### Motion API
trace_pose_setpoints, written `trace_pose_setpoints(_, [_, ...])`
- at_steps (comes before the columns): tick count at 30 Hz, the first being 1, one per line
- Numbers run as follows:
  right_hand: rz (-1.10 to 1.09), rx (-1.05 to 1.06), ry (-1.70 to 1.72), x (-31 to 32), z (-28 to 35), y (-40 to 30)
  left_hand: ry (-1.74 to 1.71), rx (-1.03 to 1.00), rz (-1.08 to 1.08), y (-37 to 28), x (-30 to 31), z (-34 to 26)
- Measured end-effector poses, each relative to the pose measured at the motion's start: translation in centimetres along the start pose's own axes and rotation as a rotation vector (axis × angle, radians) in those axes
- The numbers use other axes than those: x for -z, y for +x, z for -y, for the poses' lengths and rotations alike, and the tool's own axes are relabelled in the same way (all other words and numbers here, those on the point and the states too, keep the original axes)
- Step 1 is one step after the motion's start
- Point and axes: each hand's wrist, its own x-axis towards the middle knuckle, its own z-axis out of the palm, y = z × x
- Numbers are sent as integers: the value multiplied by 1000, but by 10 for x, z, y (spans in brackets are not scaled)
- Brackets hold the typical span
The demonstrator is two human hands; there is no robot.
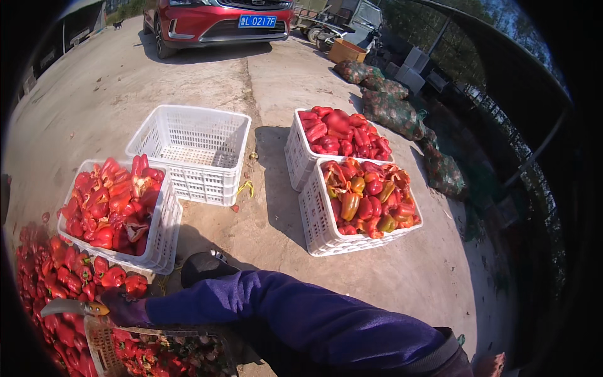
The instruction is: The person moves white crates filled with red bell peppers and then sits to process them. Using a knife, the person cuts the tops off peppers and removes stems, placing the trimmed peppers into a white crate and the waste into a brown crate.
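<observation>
My right hand (123, 306), in a dark purple glove, grips a knife (75, 307) with a curved blade and a wooden handle. The blade points left over a heap of red bell peppers (61, 273). A purple sleeve (292, 311) covers the arm, which crosses the lower picture from the right. Just below the hand is a crate (101, 346) holding red pepper scraps and cores (160, 353). Above it, a white plastic crate (165, 245) is heaped with cut red peppers (115, 202). My left hand is out of view.
A white crate (207, 181) farther off shows its bare slatted floor. Two white crates to the right (315, 226) (294, 160) are full of peppers. A dark shoe (205, 267) stands on the concrete (264, 245). Filled mesh sacks (391, 113) line the right; a red car (221, 28) is parked ahead.
</observation>
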Motion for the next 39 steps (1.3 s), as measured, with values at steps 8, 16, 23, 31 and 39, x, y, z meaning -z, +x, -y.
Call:
trace_pose_setpoints(8, [-69,-363,1296,-21,35,7,45,-23,-17,4,-6,1])
trace_pose_setpoints(16, [214,-263,1389,-2,3,2,16,-40,-96,0,14,1])
trace_pose_setpoints(23, [342,-448,1203,28,61,0,-508,-7,115,0,129,-3])
trace_pose_setpoints(31, [298,-153,165,12,93,-19,-354,-56,-167,-23,151,-11])
trace_pose_setpoints(39, [321,-182,245,5,84,-18,34,9,-246,-23,179,39])
